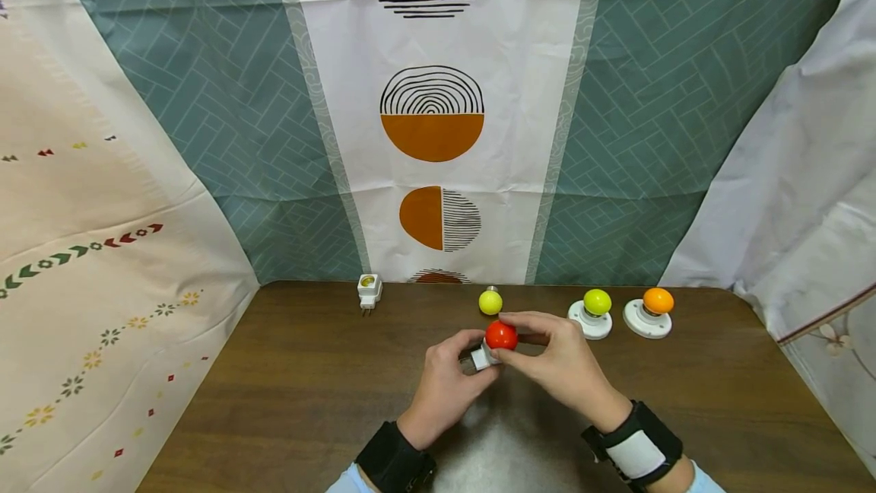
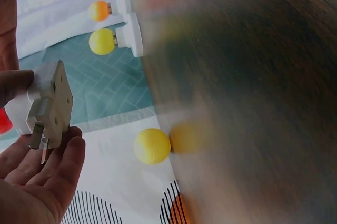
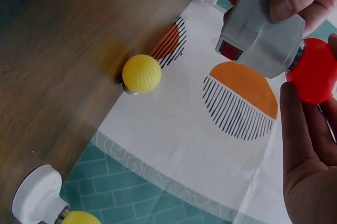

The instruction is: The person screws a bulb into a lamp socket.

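My left hand (image 1: 448, 375) grips a white plug-in lamp socket (image 1: 482, 357) between thumb and fingers. Two metal prongs (image 2: 37, 136) stick out of the socket's back, and a red switch (image 3: 230, 50) shows on its side. With the fingertips and thumb, my right hand (image 1: 564, 360) pinches a round red light bulb (image 1: 501, 335). The bulb's metal base sits at the mouth of the socket, a strip of its metal showing in the right wrist view. Both hands hold these above the table, just in front of a loose yellow bulb (image 1: 490, 302).
At the table's back edge on the left stands another white plug-in socket (image 1: 370, 291). Back right, two round white lamp holders carry a yellow-green bulb (image 1: 598, 301) and an orange bulb (image 1: 658, 300). Patterned cloth (image 1: 431, 44) hangs behind the brown table (image 1: 308, 394).
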A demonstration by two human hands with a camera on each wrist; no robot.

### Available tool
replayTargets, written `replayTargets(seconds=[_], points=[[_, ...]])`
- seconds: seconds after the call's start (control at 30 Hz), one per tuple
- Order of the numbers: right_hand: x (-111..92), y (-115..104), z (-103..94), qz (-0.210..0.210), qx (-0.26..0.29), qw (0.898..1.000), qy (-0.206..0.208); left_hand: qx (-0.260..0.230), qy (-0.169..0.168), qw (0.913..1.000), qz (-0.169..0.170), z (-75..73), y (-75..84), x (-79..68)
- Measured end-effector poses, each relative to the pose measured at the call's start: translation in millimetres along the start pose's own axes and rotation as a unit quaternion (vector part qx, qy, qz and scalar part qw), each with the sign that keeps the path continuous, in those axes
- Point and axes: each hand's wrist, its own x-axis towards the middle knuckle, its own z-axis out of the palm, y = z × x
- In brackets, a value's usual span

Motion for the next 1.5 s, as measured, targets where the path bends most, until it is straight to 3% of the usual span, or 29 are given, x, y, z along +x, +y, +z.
replayTargets(seconds=[0.13, 0.3, 0.6, 0.93, 1.3, 1.5], points=[[0, -8, -2.0, 0.002, -0.001, 1.0, -0.006, -0.001, -0.002, 1.0, 0.004, -0.3, -1.6, -1.1], [2, -20, -7.7, -0.038, -0.015, 0.998, -0.043, 0.001, 0.003, 0.9999, 0.013, -0.7, -3.4, -0.9], [2, 4, -7.0, -0.044, -0.014, 0.994, -0.096, 0.001, 0.004, 1.0, 0.009, -0.3, -4.7, -1.7], [1, 8, -4.1, -0.024, 0.011, 0.998, -0.065, -0.001, 0.007, 0.9999, 0.01, 0.2, -4.8, -1.5], [1, -8, 1.1, 0.0, 0.0, 1.0, 0.016, -0.005, 0.018, 0.9997, 0.016, 2.1, -3.8, 0.1], [4, -31, -6.6, -0.01, 0.001, 1.0, -0.019, -0.001, 0.019, 0.9997, 0.014, 2.5, -4.0, 1.2]])
